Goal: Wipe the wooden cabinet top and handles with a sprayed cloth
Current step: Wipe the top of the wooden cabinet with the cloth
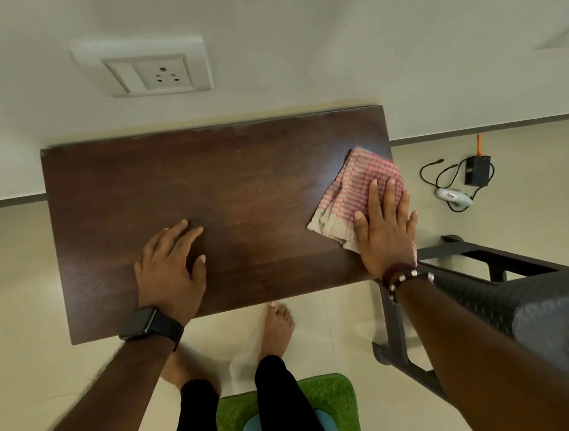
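Note:
The dark wooden cabinet top [182,192] fills the middle of the head view, seen from above. A pink-and-white checked cloth [350,190] lies folded at its right end. My right hand [386,233] presses flat on the cloth with straight fingers, near the cabinet's right front corner. My left hand [170,267] rests on the wood near the front edge, fingers spread and relaxed, a black watch on its wrist. The cabinet's handles are hidden below the top.
A grey plastic chair [497,289] stands right beside the cabinet's right end. On the floor beyond it lie a black adapter with cables [476,170] and a white device [453,196]. A wall socket [151,69] sits behind the cabinet. A green mat [332,395] lies under my feet.

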